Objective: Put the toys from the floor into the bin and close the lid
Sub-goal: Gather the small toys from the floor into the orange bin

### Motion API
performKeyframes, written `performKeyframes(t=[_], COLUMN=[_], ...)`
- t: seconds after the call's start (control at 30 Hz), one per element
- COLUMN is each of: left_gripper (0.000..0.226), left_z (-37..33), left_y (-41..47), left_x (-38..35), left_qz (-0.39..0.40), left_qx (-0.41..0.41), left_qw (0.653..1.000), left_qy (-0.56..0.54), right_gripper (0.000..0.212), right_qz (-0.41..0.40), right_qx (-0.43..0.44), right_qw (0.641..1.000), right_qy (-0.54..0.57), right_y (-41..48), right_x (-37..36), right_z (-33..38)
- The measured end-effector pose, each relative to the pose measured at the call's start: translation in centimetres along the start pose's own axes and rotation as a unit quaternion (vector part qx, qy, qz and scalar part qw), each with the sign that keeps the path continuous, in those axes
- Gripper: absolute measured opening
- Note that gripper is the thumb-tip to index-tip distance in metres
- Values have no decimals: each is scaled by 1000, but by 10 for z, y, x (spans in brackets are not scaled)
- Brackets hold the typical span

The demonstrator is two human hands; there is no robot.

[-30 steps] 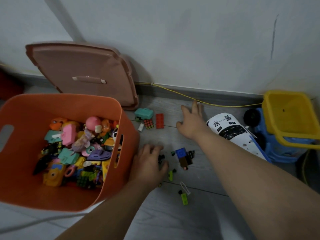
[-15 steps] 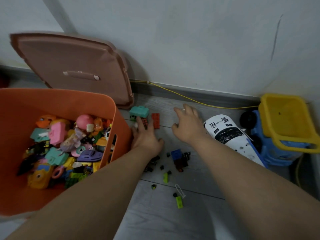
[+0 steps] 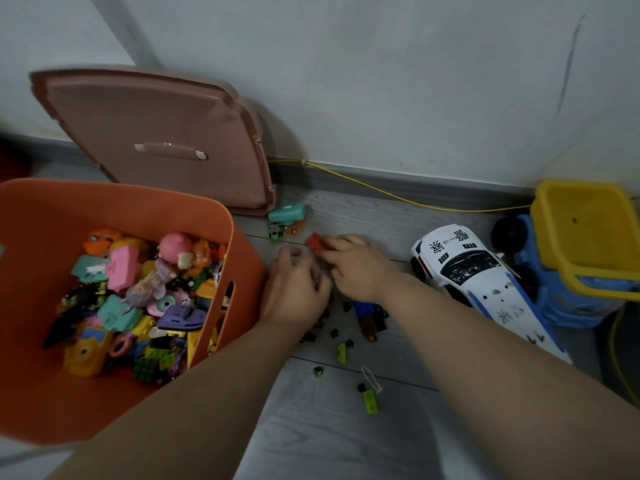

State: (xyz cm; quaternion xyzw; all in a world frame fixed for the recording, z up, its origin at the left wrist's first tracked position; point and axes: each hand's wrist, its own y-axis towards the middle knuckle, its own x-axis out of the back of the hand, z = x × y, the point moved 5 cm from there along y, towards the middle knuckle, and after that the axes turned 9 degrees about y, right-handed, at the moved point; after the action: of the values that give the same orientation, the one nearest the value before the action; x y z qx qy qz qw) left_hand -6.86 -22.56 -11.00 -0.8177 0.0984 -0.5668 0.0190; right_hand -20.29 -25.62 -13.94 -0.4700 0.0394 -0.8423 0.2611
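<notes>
The orange bin (image 3: 221, 216) stands open at the left, holding several mixed toys. Its pink-brown lid (image 3: 156, 133) leans against the wall behind it. My right hand (image 3: 360, 271) pinches a red brick (image 3: 314, 242) just above the floor. Beside the bin's wall, my left hand (image 3: 294, 289) rests on the floor touching the right hand, fingers curled; what is under them is hidden. A teal toy (image 3: 287, 213) and a small green cube (image 3: 275, 234) lie near the lid. Small dark and green pieces (image 3: 341, 351) and a blue-and-brown figure (image 3: 365, 315) are scattered under my wrists.
A white toy police car (image 3: 464, 271) lies to the right of my hands. Behind it stands a blue toy truck (image 3: 568, 306) with a yellow bucket (image 3: 585, 223). A yellow cord (image 3: 381, 192) runs along the baseboard. A lime brick (image 3: 370, 401) lies nearer to me.
My right hand pulled back from beside the car and took hold of the red brick. My left hand drew back from the small toys near the lid and curled up.
</notes>
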Motion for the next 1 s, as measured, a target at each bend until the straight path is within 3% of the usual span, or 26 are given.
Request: performKeyframes(t=[0.03,0.13,0.23,0.33,0.43,0.53,0.7,0.8,0.9,1.0], left_gripper=[13,53,85,97,91,66,50,57,86,115], left_z=[0,0,2,6,8,3,-15,-15,-4,8], left_y=[5,25,47,63,66,53,13,-7,-25,-39], left_x=[0,-2,-5,-11,-16,-14,-15,-20,-30,-40], left_qz=[-3,21,68,152,176,128,87,52,61,92], left_qx=[11,35,46,60,44,13,-57,-65,-71,-91], left_qw=[1000,999,994,980,971,974,980,985,988,984], left_qy=[-6,10,73,117,157,188,169,153,126,126], right_gripper=[40,23,42,54,52,51,35,39,46,44], right_qz=[-13,-60,-73,-72,-113,-169,-300,-218,-96,-49], right_qx=[9,19,13,12,-20,-45,-102,-85,-26,6], right_qw=[1000,998,997,997,989,973,912,940,988,997], right_qy=[-6,-18,4,23,89,152,262,248,116,58], right_y=[-2,-8,-12,-17,-23,-21,-14,-10,-15,-26], right_x=[3,10,6,-5,-7,-3,21,15,-3,-9], right_z=[2,5,-2,-7,-6,-10,-24,-21,-11,-10])
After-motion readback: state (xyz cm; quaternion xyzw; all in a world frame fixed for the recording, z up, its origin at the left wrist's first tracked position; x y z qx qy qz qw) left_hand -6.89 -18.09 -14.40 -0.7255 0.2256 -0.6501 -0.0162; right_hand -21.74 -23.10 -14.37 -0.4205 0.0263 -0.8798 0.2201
